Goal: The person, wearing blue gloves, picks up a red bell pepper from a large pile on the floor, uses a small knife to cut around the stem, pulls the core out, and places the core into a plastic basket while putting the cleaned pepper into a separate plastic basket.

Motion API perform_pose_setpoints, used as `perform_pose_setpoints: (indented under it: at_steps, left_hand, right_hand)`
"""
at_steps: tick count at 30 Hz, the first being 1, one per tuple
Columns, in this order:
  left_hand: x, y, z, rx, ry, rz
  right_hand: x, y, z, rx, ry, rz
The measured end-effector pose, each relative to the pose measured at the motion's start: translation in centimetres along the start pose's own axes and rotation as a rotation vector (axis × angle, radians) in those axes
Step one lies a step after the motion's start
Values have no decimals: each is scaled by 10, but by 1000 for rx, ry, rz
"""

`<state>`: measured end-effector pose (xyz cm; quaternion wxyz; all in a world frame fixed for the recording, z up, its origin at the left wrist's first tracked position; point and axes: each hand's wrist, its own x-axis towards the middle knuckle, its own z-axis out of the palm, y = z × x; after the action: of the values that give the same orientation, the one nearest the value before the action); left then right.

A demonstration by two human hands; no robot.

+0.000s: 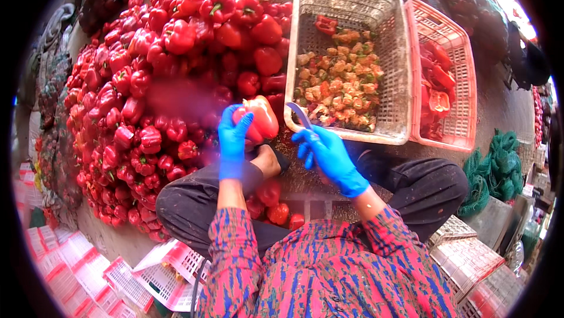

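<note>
My left hand (233, 136), in a blue glove, is closed around a red bell pepper (262, 119) held up in front of me. The pepper's top faces away and I cannot tell whether it is cut. In my right hand (329, 156), also gloved in blue, is a small knife (301, 116) with a curved blade pointing up and to the left. The blade is apart from the pepper, just by the near left corner of a whitish plastic crate (352, 135). Inside that crate lies a heap of cut-out pepper cores (342, 80) with seeds and green stems.
A big pile of whole red peppers (158, 42) fills the left side. Right of the whitish crate, a pink crate (461, 92) holds cut red pepper pieces (437, 77). Green netting (499, 168) lies at the right. Several plastic baskets (76, 259) stand at the lower left, others lower right.
</note>
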<state>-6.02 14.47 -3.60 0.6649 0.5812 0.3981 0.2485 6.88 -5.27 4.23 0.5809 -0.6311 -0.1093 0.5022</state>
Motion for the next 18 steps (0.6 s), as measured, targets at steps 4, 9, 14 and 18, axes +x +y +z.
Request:
perform_pose_setpoints:
  at_steps: [4,9,14,18]
  left_hand:
    - [-48,28,48,106,93,239]
    - [-57,34,63,397,185,362]
    - [-65,56,82,564,174,440]
    - [-64,52,92,663,235,471]
  right_hand:
    - [8,-14,8,-212,-56,-5]
    - [17,-12,-8,-347,-74,-7]
    - [14,-30,-20,-372,-107,10]
    - [9,-30,-28,-327,-181,55]
